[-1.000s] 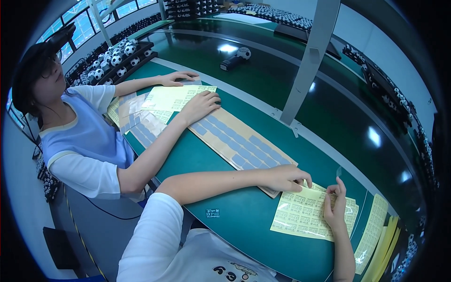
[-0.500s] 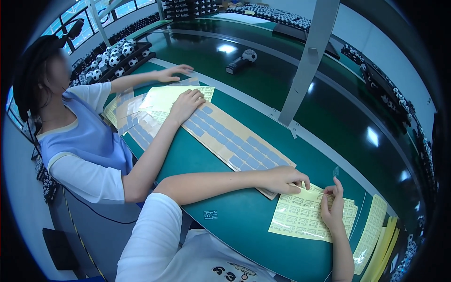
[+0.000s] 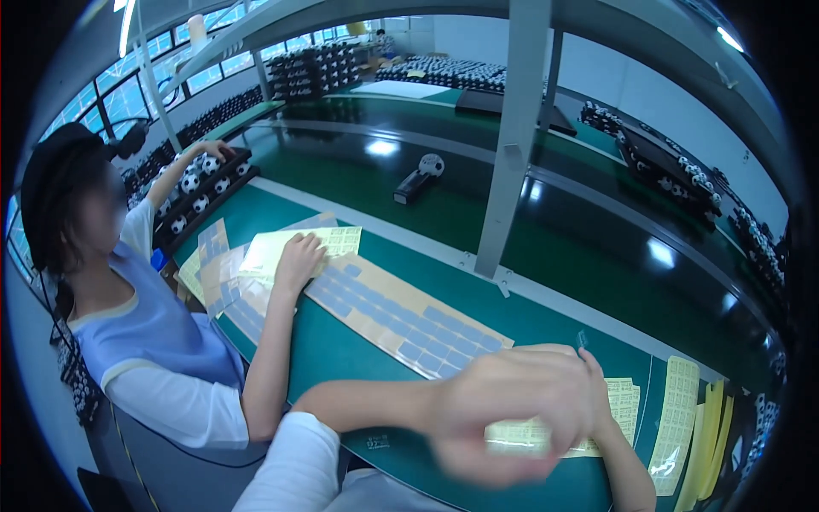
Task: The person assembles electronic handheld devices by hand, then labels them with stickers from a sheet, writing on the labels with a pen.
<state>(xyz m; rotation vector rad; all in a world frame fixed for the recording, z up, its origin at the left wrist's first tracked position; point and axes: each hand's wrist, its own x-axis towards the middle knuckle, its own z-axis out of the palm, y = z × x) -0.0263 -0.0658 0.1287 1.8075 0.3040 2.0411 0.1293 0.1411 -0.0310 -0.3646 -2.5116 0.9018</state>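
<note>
My left hand [image 3: 520, 405] is raised in front of the yellow label sheet [image 3: 627, 401]. It is blurred, with thumb and fingers curled round into a ring; anything pinched there cannot be made out. Behind it, my right hand [image 3: 603, 401] is over the sheet, with one fingertip pointing up and the other fingers hidden. A small clear label [image 3: 583, 339] shows at or just beyond that fingertip; whether they touch I cannot tell. A tan sheet with rows of grey-blue stickers [image 3: 409, 320] lies on the green table [image 3: 341, 375], left of my hands.
At my left, a co-worker [image 3: 145, 333] rests one hand on yellow sheets [image 3: 264, 252] and reaches to a rack of ball-patterned items [image 3: 205, 183]. Yellow strips [image 3: 706, 444] lie at the right. A metal post [image 3: 512, 145] stands beside the dark green belt [image 3: 341, 136], which carries a ball-headed item [image 3: 422, 177].
My left hand has lifted off the sheet towards the camera, now covering most of my right hand. The co-worker's far hand has moved to the rack. The whole view has shifted upward.
</note>
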